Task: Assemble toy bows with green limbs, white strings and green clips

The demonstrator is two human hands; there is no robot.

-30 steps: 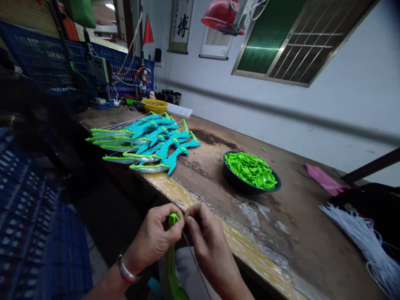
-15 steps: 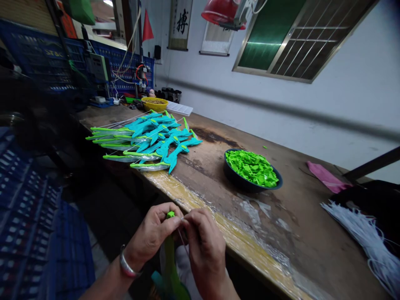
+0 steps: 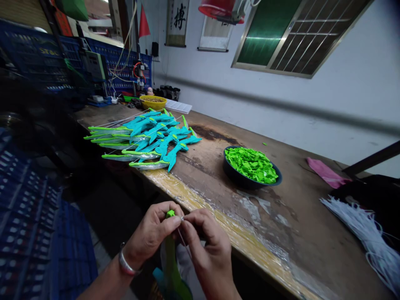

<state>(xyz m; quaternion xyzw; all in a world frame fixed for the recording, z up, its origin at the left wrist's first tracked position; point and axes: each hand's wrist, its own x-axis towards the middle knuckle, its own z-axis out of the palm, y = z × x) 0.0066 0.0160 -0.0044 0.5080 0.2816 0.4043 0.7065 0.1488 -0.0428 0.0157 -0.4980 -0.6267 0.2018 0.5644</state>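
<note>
My left hand (image 3: 151, 233) grips the upper tip of a green and teal toy bow (image 3: 171, 266) that stands upright below the table's front edge. My right hand (image 3: 208, 246) pinches a thin white string (image 3: 184, 246) right at the bow's tip, thumb and forefinger touching my left fingers. The string runs down from the tip along the bow. A pile of finished green and teal bows (image 3: 146, 139) lies on the wooden table (image 3: 218, 196) at the far left.
A dark bowl (image 3: 240, 180) of small green plastic parts stands mid-table. A bundle of white strings (image 3: 365, 237) lies at the right, a pink cloth (image 3: 326, 173) behind it. A yellow bowl (image 3: 153, 102) and blue crates (image 3: 37, 62) are at the back left.
My right hand has shifted slightly and now pinches the string at the bow's tip with its fingers more spread. The bow stays upright in my left hand.
</note>
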